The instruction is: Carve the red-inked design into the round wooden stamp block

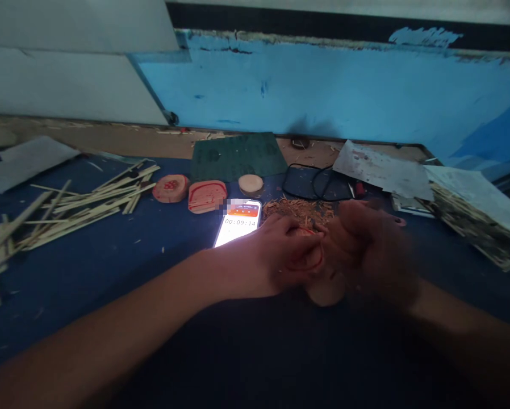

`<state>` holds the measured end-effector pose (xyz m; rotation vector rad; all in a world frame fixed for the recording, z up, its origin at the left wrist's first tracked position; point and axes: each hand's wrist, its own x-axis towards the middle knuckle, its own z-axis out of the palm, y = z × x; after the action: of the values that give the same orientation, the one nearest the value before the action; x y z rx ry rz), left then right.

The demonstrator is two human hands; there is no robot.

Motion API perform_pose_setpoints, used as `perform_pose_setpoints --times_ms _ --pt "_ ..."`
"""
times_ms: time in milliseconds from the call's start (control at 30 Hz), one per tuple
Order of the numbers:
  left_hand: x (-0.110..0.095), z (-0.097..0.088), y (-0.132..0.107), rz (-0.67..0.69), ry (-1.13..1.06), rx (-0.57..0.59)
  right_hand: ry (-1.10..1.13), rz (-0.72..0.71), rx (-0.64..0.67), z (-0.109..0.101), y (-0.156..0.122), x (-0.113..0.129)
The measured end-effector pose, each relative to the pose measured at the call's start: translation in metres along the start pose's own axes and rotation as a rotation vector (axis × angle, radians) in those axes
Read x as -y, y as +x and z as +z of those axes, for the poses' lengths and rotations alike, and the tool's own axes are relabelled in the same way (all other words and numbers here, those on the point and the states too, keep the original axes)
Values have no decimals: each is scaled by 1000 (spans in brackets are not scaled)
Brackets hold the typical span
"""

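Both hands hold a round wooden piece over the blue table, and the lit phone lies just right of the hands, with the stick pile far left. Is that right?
Not quite. In the head view the phone lies just left of the hands, beside the left hand, not to their right. The rest holds: both hands, the right hand included, hold the round wooden piece over the blue table, and the stick pile is far left.

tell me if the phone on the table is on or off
On. The phone lies flat on the blue table with its screen lit bright, showing a timer reading 00:09:14, just beyond the left hand.
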<state>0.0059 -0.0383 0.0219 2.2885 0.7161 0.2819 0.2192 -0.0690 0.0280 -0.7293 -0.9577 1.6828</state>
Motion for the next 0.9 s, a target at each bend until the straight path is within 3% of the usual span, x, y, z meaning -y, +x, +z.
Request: perform_pose_setpoints --times_ms 133,333,500,700,900 --pt "4 2 -1 23 0 -91 -80 98 148 -8 -12 4" --pt "-4 0 0 0 -73 -100 -150 -91 10 -4 -14 -11" --pt "-17 2 -3 -78 -36 -66 -149 -113 43 3 -12 -7" --pt "-16 -3 -2 -81 12 1 -107 -199 144 8 -18 -1" --pt "-11 -4 0 -100 -27 84 -361 -237 164 -4 -22 -17"
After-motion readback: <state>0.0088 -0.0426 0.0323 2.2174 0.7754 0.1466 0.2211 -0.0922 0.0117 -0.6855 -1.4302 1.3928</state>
